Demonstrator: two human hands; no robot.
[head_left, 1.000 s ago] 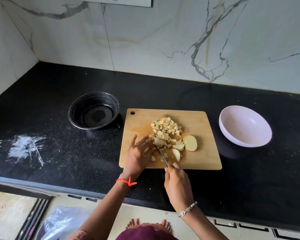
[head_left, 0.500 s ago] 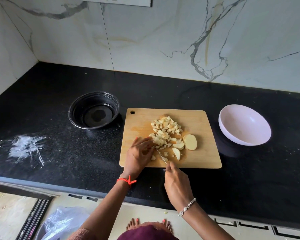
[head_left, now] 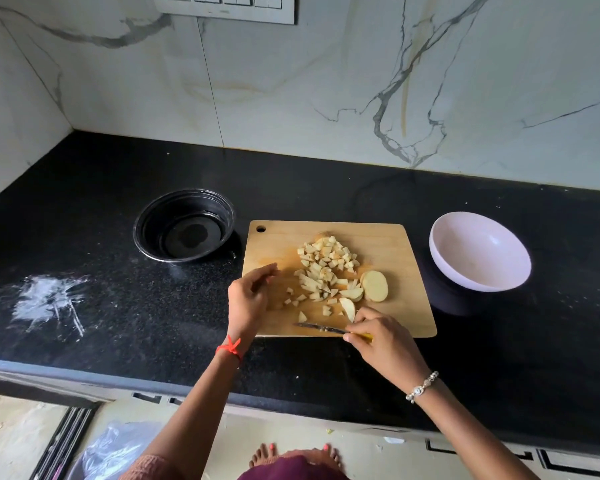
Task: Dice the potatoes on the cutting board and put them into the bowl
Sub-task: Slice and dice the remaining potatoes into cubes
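Swinging round from its cutting line, the knife (head_left: pixel 321 328) now lies flat along the near edge of the cutting board (head_left: pixel 406 306). The right hand (head_left: pixel 381 337) is curled round its handle, which is mostly hidden. The left hand (head_left: pixel 248 296) has lifted off the piece it pinned, fingers loosely curled, nothing seen in them. That cut looks finished, but the slices (head_left: pixel 374 285) beside the diced potatoes (head_left: pixel 326 263) remain whole. Farther right, the pink bowl (head_left: pixel 478 271) holds none yet.

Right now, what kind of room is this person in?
Most likely a home kitchen. There is a black counter against a marble wall, a wooden cutting board with diced potatoes on it, and a knife in the person's right hand.
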